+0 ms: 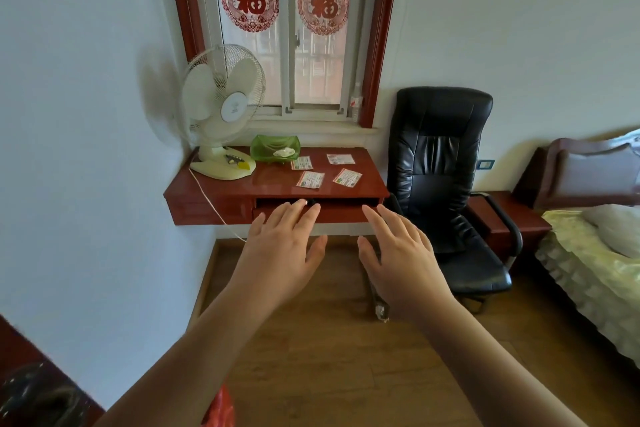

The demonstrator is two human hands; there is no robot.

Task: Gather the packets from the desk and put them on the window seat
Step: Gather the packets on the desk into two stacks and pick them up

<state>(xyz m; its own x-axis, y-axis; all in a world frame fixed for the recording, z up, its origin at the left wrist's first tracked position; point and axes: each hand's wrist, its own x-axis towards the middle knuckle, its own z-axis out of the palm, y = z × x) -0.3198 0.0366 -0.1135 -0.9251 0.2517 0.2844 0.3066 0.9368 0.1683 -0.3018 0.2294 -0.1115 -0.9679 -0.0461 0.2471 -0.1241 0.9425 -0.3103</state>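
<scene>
4 packets [310,179] lie flat on the red surface [221,192], right of the green dish [275,148], below the window seat [311,128]. Left hand [282,246] and right hand [403,255] hover before it, each grip spread apart and apparently empty.

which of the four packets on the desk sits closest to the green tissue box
The back-left packet, lying right beside the green tissue box at its right front corner. The back-right, front-left and front-right packets lie clearly farther off.

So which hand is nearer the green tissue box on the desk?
Left. The left hand reaches just below the green tissue box; the right hand is further right, below the packets.
</scene>
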